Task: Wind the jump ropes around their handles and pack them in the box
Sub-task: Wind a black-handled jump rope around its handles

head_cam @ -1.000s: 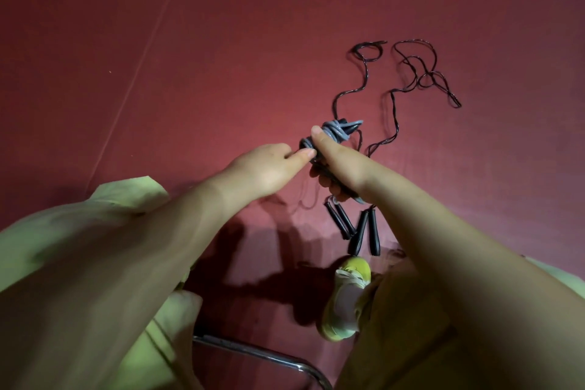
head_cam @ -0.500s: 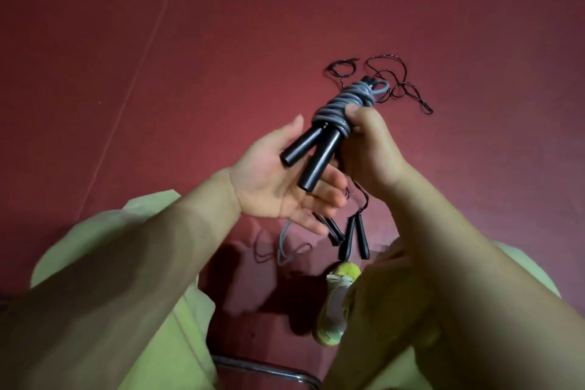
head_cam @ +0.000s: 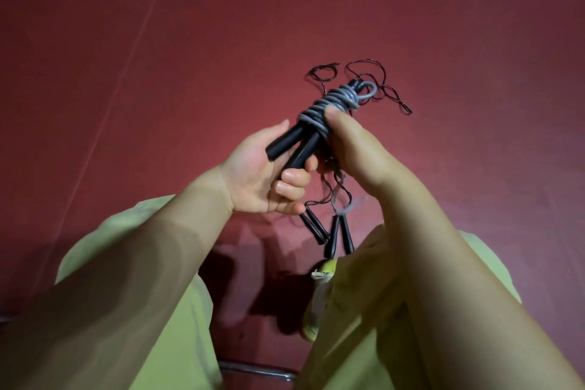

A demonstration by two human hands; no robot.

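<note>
A jump rope bundle (head_cam: 329, 106), grey rope coiled round two black handles, is held up in front of me. My right hand (head_cam: 357, 152) grips the wound part, thumb pressed on the coils. My left hand (head_cam: 269, 177) curls its fingers round the lower ends of the black handles (head_cam: 294, 146). On the red floor below lie more black handles (head_cam: 335, 236) with thin black rope (head_cam: 373, 85) trailing away in loose loops. No box is in view.
The red floor (head_cam: 158, 57) stretches all around. My knees in yellow-green trousers (head_cam: 177, 310) fill the bottom, with a yellow shoe (head_cam: 319, 275) between them. A metal chair bar (head_cam: 256, 370) shows at the bottom edge.
The bundle has been lifted from the floor towards me. My left hand went from fingertips on the rope, to an open palm under the handles, to fingers curled round them.
</note>
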